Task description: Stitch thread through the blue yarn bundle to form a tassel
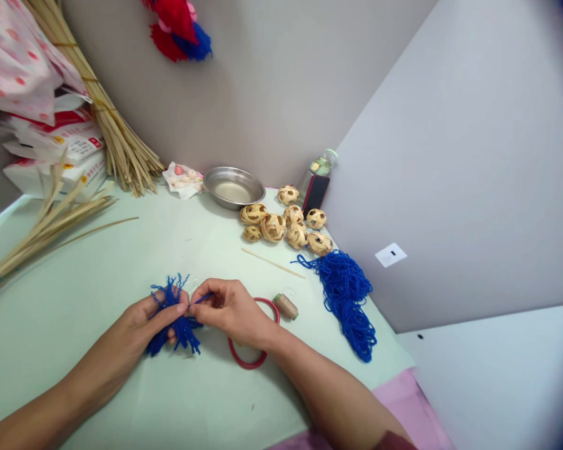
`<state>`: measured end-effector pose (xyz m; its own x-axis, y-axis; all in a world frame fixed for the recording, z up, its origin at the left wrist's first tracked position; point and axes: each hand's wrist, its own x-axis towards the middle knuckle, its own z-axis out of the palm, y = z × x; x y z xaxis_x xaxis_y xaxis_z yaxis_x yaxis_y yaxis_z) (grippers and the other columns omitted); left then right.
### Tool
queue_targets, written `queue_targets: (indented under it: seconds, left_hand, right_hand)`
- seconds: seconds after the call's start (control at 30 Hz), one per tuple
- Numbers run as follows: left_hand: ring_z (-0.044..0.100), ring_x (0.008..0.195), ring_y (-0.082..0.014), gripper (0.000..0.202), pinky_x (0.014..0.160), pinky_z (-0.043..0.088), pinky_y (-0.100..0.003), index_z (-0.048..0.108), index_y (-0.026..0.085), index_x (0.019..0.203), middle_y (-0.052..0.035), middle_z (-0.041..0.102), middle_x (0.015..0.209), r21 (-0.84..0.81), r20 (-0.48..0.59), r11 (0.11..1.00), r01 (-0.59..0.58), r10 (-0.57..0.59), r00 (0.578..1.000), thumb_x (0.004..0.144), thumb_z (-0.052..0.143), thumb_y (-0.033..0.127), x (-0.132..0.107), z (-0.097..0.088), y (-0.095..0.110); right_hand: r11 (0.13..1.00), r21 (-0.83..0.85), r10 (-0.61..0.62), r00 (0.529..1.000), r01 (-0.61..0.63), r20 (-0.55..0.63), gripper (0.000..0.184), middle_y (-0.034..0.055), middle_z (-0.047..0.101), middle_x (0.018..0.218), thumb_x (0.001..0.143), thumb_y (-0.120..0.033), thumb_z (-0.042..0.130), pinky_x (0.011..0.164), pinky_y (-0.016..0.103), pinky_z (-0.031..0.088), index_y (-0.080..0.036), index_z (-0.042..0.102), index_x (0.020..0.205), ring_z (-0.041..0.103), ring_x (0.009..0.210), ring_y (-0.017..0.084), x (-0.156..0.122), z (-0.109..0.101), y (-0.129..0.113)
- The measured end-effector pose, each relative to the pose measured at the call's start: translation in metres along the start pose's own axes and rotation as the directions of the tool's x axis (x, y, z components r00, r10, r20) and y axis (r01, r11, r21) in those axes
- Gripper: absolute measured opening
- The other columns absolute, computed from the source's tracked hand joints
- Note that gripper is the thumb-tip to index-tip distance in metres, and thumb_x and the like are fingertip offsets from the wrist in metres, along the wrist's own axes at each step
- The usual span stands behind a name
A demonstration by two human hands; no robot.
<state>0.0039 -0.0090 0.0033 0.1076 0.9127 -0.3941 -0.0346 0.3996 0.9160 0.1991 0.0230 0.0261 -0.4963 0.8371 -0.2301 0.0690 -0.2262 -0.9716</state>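
A bundle of blue yarn (184,331) with loose, frayed ends sits in my left hand (152,317), the thumb pressed across its middle. Close beside it, my right hand (225,311) pinches a strand of blue yarn (203,299) between thumb and fingers. Under my right wrist lie scissors with red handles (250,365), their blades hidden. Just right of them rests a spool of brown thread (286,307). Farther right, a tangled skein of blue yarn (344,281) spreads along the table edge.
Several woven strip balls (273,227) cluster near a metal bowl (234,187), with a phone (315,195) leaning on a bottle (323,161). Bundled dry strips (122,150) stand at back left; more strips (37,240) lie at left. A thin strip (272,262) crosses the table.
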Motion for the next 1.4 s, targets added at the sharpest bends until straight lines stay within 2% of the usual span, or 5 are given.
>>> queue_targets:
  seconds: [0.3, 0.57, 0.87, 1.3, 1.4]
  left_hand:
    - [0.058, 0.068, -0.0191, 0.038, 0.063, 0.048, -0.029, 0.078, 0.026, 0.086, 0.0009, 0.068, 0.075, -0.057, -0.004, 0.998, -0.005, 0.005, 1.0, 0.072, 0.093, 0.058, 0.002, -0.002, -0.004]
    - [0.057, 0.066, -0.0196, 0.042, 0.059, 0.046, -0.029, 0.077, 0.025, 0.08, -0.0006, 0.069, 0.072, -0.064, -0.01, 0.997, 0.03, -0.031, 0.999, 0.066, 0.095, 0.06, 0.001, -0.001, 0.001]
    - [0.057, 0.064, -0.0188, 0.046, 0.056, 0.046, -0.028, 0.081, 0.025, 0.09, -0.0012, 0.07, 0.075, -0.045, 0.0, 0.999, 0.018, -0.018, 1.0, 0.071, 0.093, 0.065, 0.004, -0.004, -0.005]
    - [0.057, 0.068, -0.0167, 0.041, 0.06, 0.052, -0.024, 0.086, 0.026, 0.09, -0.0004, 0.07, 0.076, -0.213, 0.034, 0.977, 0.033, -0.026, 0.999, 0.074, 0.096, 0.062, 0.002, -0.01, -0.006]
    - [0.063, 0.076, -0.0187, 0.04, 0.067, 0.057, -0.025, 0.086, 0.028, 0.092, -0.0033, 0.081, 0.095, -0.239, 0.025, 0.971, 0.002, 0.004, 1.0, 0.074, 0.097, 0.062, 0.001, -0.008, -0.001]
  right_hand:
    - [0.999, 0.039, 0.029, 0.999, -0.028, -0.015, 0.047, -0.0055, 0.061, 0.068, 0.07, -0.052, 0.097, 0.065, 0.026, 0.039, -0.019, 0.068, 0.085, 0.049, 0.066, 0.01, 0.001, 0.0, -0.001]
    - [1.0, -0.019, 0.01, 1.0, -0.009, 0.027, 0.019, -0.0074, 0.058, 0.068, 0.077, -0.025, 0.083, 0.063, 0.024, 0.037, -0.019, 0.067, 0.086, 0.046, 0.064, 0.009, -0.001, 0.001, -0.001]
    - [1.0, -0.012, 0.006, 1.0, -0.007, -0.021, 0.04, -0.0056, 0.06, 0.07, 0.076, -0.047, 0.092, 0.065, 0.026, 0.038, -0.02, 0.065, 0.086, 0.048, 0.066, 0.011, 0.0, 0.001, -0.002]
    - [0.998, -0.06, -0.029, 1.0, 0.03, 0.008, 0.02, -0.0064, 0.056, 0.07, 0.08, -0.031, 0.08, 0.066, 0.027, 0.035, -0.02, 0.064, 0.083, 0.045, 0.068, 0.011, 0.0, 0.0, 0.0]
    - [0.998, -0.062, -0.025, 1.0, 0.026, 0.019, 0.019, -0.0071, 0.053, 0.068, 0.079, -0.027, 0.08, 0.064, 0.027, 0.034, -0.02, 0.062, 0.079, 0.043, 0.066, 0.011, 0.0, 0.0, -0.001]
